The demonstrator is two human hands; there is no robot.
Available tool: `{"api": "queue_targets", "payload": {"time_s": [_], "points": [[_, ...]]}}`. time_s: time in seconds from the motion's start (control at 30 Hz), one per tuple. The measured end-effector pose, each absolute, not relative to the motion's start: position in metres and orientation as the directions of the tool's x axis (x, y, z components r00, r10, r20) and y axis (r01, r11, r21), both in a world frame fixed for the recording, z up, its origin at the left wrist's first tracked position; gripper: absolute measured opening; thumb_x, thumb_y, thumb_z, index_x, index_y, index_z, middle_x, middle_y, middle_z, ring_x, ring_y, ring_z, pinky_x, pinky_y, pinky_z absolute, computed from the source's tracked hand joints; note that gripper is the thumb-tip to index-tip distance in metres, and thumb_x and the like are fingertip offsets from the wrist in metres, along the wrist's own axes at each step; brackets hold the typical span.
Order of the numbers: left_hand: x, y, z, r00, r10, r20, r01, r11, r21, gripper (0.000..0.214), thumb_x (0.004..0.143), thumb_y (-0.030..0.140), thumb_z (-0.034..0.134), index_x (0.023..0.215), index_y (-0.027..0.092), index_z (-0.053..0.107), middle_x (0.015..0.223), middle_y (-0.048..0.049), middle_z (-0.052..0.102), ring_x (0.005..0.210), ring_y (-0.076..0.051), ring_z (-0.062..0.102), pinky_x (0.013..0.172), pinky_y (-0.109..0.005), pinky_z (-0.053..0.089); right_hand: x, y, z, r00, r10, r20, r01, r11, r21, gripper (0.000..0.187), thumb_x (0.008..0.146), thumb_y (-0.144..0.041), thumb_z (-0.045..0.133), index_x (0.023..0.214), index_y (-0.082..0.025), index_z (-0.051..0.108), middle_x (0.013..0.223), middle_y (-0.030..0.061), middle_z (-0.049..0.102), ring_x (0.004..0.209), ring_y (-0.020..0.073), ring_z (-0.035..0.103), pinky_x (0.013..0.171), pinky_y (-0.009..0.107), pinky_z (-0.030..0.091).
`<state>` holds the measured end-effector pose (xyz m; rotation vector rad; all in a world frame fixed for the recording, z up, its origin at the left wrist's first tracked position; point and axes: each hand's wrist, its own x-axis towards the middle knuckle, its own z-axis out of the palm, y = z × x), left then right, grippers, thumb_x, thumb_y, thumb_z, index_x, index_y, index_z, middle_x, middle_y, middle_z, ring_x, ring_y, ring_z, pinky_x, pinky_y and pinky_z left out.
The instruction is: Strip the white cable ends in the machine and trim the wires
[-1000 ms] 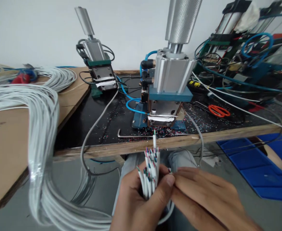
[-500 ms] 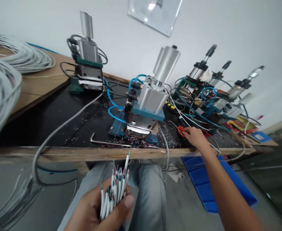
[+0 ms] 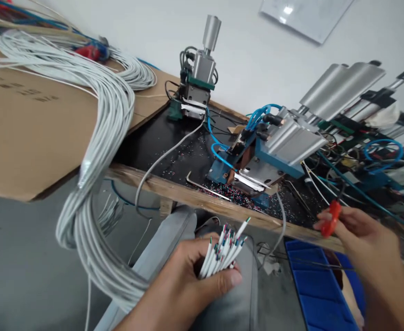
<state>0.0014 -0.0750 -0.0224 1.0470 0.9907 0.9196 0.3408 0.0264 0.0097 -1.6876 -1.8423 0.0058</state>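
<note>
My left hand [image 3: 188, 278] is closed around a bundle of white cables [image 3: 222, 253] over my lap. Their cut ends point up and show red, green, blue and dark inner wires; one end stands higher than the others. Farther down, the cables run in a thick grey-white loop [image 3: 100, 257] to the left. On the right, my right hand [image 3: 363, 234] grips a pair of red-handled scissors [image 3: 331, 219], raised near the bench's front edge. The blades are mostly hidden and blurred. Before me stands a pneumatic press-like machine [image 3: 281, 147] with a silver cylinder and white-wrapped jaws.
A bent hex key [image 3: 207, 187] lies along the wooden edge of the black bench [image 3: 153, 147], among coloured scraps. A second machine [image 3: 200, 76] stands farther back. Cardboard [image 3: 32, 138] at left carries coiled cables. A blue bin [image 3: 317, 285] sits below right, and a grey cable [image 3: 167, 158] crosses the edge.
My right hand has lifted the red-handled scissors off the bench and brought them nearer. The view has turned left, bringing the large cable loop into sight. My left hand keeps its hold.
</note>
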Motion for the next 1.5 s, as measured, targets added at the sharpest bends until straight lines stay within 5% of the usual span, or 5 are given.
{"api": "queue_targets", "payload": {"time_s": [0.2,0.4,0.7,1.0,1.5], "points": [[0.001,-0.074,-0.029,0.332,0.907,-0.259,-0.094,0.305,0.948,0.024,0.085,0.042,0.076,0.084,0.018,0.073,0.073,0.0035,0.057,0.071,-0.016,0.046,0.069,-0.029,0.035,0.277,-0.064,-0.005,-0.167,0.902,0.398,0.686,0.396,-0.611,0.003,0.092,-0.032,0.068,0.092,-0.030,0.066,0.065,-0.0036,0.068,0.050,0.0150,0.064,0.048,0.022,0.053],[0.002,-0.081,-0.041,0.329,0.909,-0.257,0.067,0.249,0.966,0.019,0.090,0.036,0.069,0.080,0.019,0.068,0.074,0.0033,0.057,0.072,-0.017,0.049,0.067,-0.029,0.037,0.259,-0.074,-0.025,-0.210,0.926,0.314,0.664,0.371,-0.649,0.014,0.098,-0.030,0.062,0.085,-0.026,0.059,0.064,-0.0049,0.058,0.051,0.0124,0.056,0.047,0.020,0.048],[0.001,-0.086,-0.034,0.300,0.930,-0.211,0.092,0.192,0.977,0.027,0.093,0.036,0.069,0.075,0.019,0.060,0.068,0.0049,0.048,0.067,-0.014,0.040,0.062,-0.027,0.034,0.244,-0.096,-0.073,-0.113,0.993,-0.024,0.522,0.039,-0.852,0.034,0.085,-0.042,0.079,0.071,-0.024,0.053,0.061,-0.0051,0.058,0.055,0.0117,0.052,0.054,0.022,0.043],[0.007,-0.082,-0.028,0.251,0.957,-0.144,0.002,0.148,0.989,0.025,0.090,0.030,0.073,0.072,0.019,0.060,0.068,0.0045,0.050,0.066,-0.012,0.044,0.061,-0.024,0.040,0.230,-0.130,-0.102,-0.438,0.810,-0.391,0.406,-0.210,-0.889,0.036,0.084,-0.049,0.081,0.075,-0.023,0.058,0.076,-0.0003,0.077,0.064,0.0152,0.066,0.058,0.024,0.046],[0.006,-0.093,-0.021,0.260,0.961,-0.094,-0.068,0.115,0.991,0.022,0.094,0.027,0.072,0.076,0.019,0.061,0.062,0.0086,0.044,0.054,-0.007,0.034,0.049,-0.022,0.030,0.219,-0.174,-0.145,-0.146,0.909,-0.389,0.423,-0.298,-0.856,0.030,0.077,-0.040,0.083,0.074,-0.024,0.058,0.066,-0.0033,0.064,0.059,0.0151,0.055,0.061,0.026,0.043]]}}
